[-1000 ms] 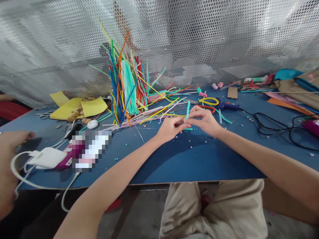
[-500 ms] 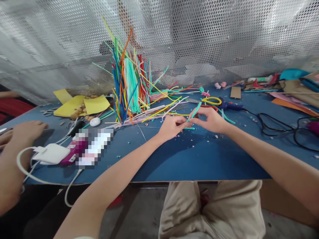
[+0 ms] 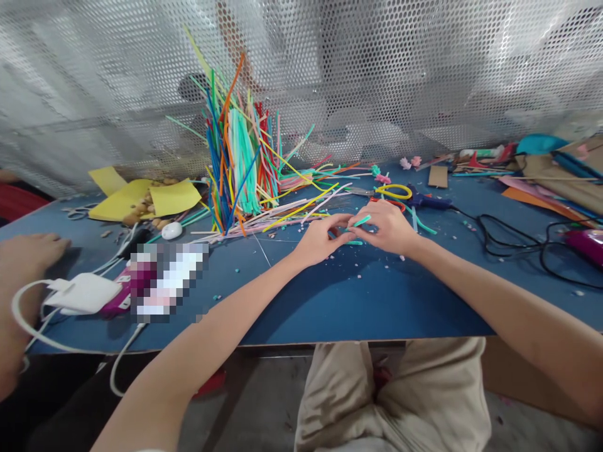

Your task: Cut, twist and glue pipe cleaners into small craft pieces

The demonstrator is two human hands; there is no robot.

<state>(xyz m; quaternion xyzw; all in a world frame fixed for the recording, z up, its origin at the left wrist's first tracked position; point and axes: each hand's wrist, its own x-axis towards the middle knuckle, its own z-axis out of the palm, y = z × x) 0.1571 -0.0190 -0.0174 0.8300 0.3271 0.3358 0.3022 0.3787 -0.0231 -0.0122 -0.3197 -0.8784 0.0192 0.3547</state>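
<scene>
A short teal pipe cleaner [image 3: 362,221] shows between my hands, its end sticking out past the fingers of my right hand [image 3: 389,229]. My left hand [image 3: 323,240] meets it from the other side, thumb and fingertips pinched at the same piece. Fingers hide most of the pipe cleaner's length. Another teal bit pokes out just below the fingertips; whether it belongs to the same piece I cannot tell. Right behind my right hand lie scissors [image 3: 394,191] with a yellow and a red handle loop, beside a dark blue glue gun [image 3: 431,201].
A tall bundle of coloured pipe cleaners [image 3: 242,163] stands at the back, with loose ones around it. Left are yellow sheets [image 3: 176,198], a white charger [image 3: 85,294] and a blurred phone [image 3: 172,282]. Another person's hand [image 3: 40,254] rests far left. Black cable [image 3: 494,238] runs right.
The teal pipe cleaner stood up above my fingers and now lies lower, less of it showing. My right hand has turned slightly over it. The whole view has shifted a little.
</scene>
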